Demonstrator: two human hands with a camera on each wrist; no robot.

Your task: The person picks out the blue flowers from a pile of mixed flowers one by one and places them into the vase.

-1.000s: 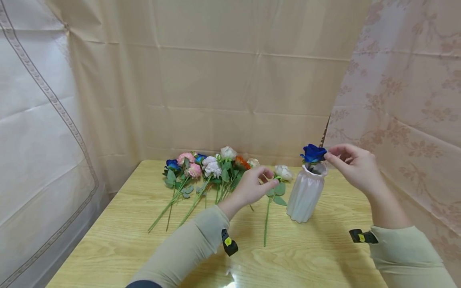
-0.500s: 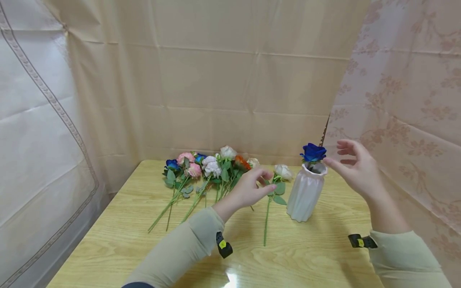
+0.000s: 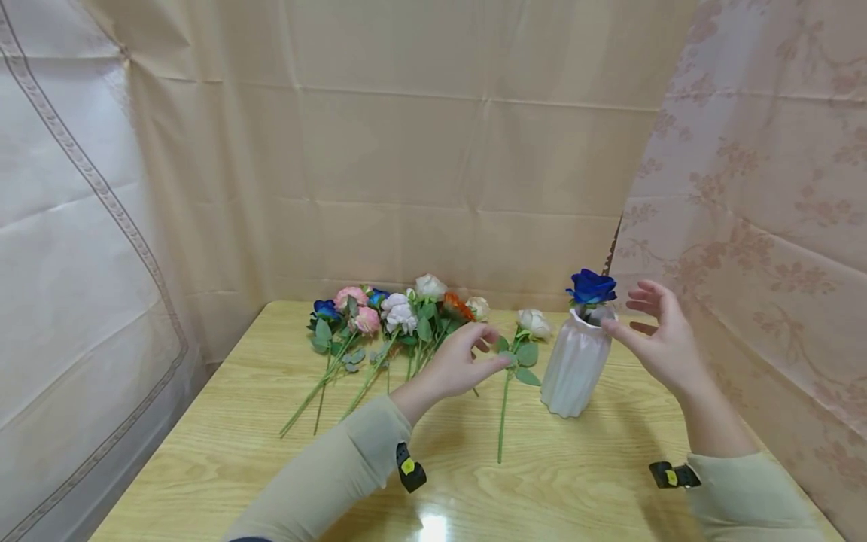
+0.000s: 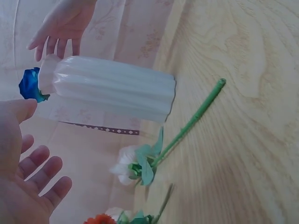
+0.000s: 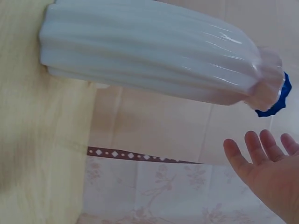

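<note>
A white fluted vase (image 3: 574, 369) stands upright at the right of the table, with a blue rose (image 3: 591, 287) in its mouth. Beside the rim, on the right, is my right hand (image 3: 660, 342); its fingers are spread and hold nothing. In the right wrist view those fingers sit just off the vase neck (image 5: 267, 79). My left hand (image 3: 460, 363) hovers left of the vase, fingers relaxed and holding nothing. Nearest to it lies a white rose (image 3: 534, 324) with green leaves, its stem (image 4: 196, 119) pointing to the table's front.
Several flowers lie in a loose row at the back left: blue rose (image 3: 326, 309), pink flowers (image 3: 366, 321), pale lilac flower (image 3: 400, 313), white rose (image 3: 430, 287) and orange flower (image 3: 457, 306). A beige curtain (image 3: 406, 150) hangs behind the wooden table (image 3: 223, 452).
My right hand has come away from the blue rose and dropped slightly, fingers spreading. My left hand has drawn back a little to the left. The rose stays in the vase.
</note>
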